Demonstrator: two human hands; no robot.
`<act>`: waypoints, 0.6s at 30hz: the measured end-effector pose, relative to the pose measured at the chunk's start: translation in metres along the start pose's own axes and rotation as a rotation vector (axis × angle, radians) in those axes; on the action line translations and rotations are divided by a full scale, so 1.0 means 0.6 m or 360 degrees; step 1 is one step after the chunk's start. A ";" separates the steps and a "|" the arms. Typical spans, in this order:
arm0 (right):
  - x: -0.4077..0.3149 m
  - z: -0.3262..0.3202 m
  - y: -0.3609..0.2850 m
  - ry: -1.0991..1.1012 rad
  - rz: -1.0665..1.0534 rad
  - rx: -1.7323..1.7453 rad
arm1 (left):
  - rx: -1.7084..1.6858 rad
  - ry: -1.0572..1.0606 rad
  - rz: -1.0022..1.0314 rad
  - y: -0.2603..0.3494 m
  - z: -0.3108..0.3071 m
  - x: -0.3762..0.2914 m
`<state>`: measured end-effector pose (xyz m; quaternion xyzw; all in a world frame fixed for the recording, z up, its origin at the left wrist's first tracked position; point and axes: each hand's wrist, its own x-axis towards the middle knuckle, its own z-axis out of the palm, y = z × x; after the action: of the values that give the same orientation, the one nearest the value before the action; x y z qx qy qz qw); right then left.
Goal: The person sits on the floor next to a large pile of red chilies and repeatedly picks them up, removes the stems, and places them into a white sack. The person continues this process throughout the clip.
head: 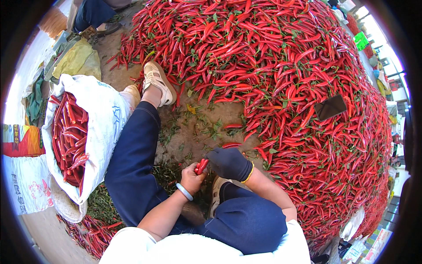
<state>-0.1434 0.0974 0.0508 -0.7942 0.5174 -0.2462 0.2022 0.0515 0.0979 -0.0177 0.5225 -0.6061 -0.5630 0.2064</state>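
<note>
Several red chili peppers (201, 166) stick up out of my left hand (192, 180), which is closed around them and wears a pale bangle at the wrist. Right beside it, at the stem ends of those peppers, is my right hand (228, 164) in a dark glove with a yellow cuff edge; its fingertips are bent and partly hidden, so I cannot tell whether they grip anything. A huge heap of red chili peppers (280, 66) spreads ahead and to the right. At my left a white woven sack (102, 109) stands open, with red peppers inside.
A dark smartphone (330, 108) lies on the heap. Green stems and leaves (102, 203) cover ground by my legs, near more red peppers (95, 236). A yellowish sack (79, 59) lies behind the white one. Another person's leg (89, 16) shows at the upper left.
</note>
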 end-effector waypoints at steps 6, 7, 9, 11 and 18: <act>-0.032 0.078 0.047 0.0056 0.0532 0.1130 | -0.0154 0.0034 -0.0057 -0.001 0.003 -0.008; -0.037 0.090 0.057 0.0088 0.0699 0.1424 | -0.0184 0.0057 -0.0082 0.000 0.003 -0.009; -0.047 0.106 0.076 0.0116 0.1176 0.2052 | -0.0231 0.0038 -0.0178 0.004 0.002 -0.008; -0.053 0.113 0.082 0.0315 0.1057 0.1312 | -0.0386 0.0092 -0.0134 0.007 0.000 -0.004; -0.027 0.110 0.017 0.0339 0.0535 0.1013 | 0.0054 0.0139 0.0208 0.012 0.001 -0.001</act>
<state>-0.1169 0.1130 -0.0104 -0.5656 0.5563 -0.4393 0.4215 0.0480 0.0975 -0.0110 0.5093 -0.6387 -0.5148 0.2600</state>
